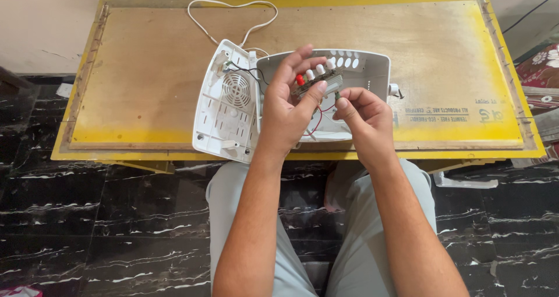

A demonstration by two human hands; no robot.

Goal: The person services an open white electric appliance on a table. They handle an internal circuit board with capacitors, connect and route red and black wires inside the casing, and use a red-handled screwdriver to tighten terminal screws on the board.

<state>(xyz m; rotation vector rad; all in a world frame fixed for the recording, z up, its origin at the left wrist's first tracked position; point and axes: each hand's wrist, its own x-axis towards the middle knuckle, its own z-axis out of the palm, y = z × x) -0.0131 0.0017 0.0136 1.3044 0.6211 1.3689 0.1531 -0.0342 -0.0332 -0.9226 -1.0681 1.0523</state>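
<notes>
The small circuit board (317, 82) sits lifted above the opened white casing (349, 87), held between both hands, with its long axis running from about eight o'clock up to two o'clock across the view. The left hand (291, 102) lies at the board's eight o'clock end and is the nearer carrier: its fingers curl up loosely around the strip, thumb pressed against the near edge, so the hand is partly closed on the board rather than clenched. A red cap (300, 79) and a row of white caps (319, 70) stand along the board's far edge, just past the left fingertips. The right hand (361, 113) comes in from four o'clock, its thumb and forefinger pinched together at the board's lower right end; whether they grip the board itself or something small on it cannot be told. Red and black wires (314, 122) drop from the board at six o'clock into the casing. The casing's detached lid with a round grille (230, 102) lies at nine o'clock on the yellow-edged counter (145, 70), and a white cord (230, 6) loops off toward twelve o'clock.
</notes>
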